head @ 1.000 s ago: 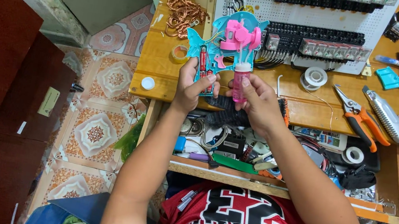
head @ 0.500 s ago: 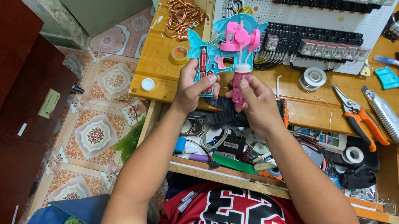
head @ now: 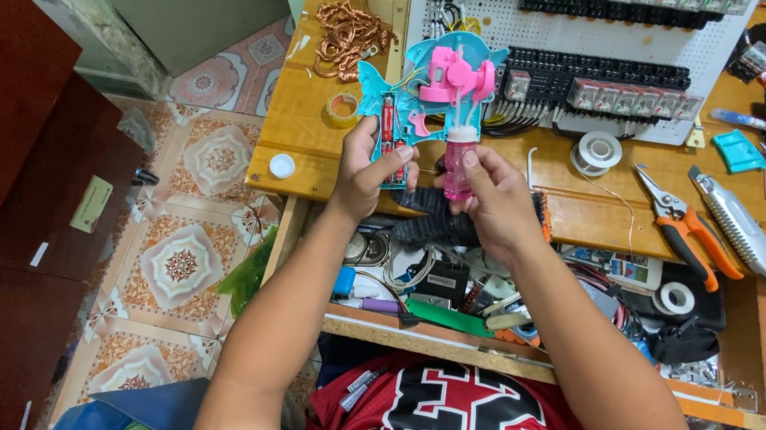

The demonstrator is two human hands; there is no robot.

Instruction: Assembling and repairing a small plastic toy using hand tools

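Open drawer (head: 452,291) nearest, crammed with parts. Above it, left hand (head: 363,177) and right hand (head: 496,202), each grip closed on teal-and-pink toy (head: 430,101) over wooden surface (head: 296,121). Pliers (head: 680,224), copper wire (head: 349,33) beyond. Patterned tiled floor (head: 185,256) left.

On the wooden surface (head: 301,122) lies a heap of copper wire (head: 350,30), with a roll of yellowish tape (head: 342,110) just below it and a small white cap (head: 281,165) near the front edge. To the right are a spool of solder (head: 599,152), orange-handled pliers (head: 687,227) and a grey utility knife (head: 741,227). A white perforated board (head: 582,33) carries rows of black switches. Below the surface, an open drawer (head: 524,357) is full of small parts. The floor (head: 186,246) is patterned tile.
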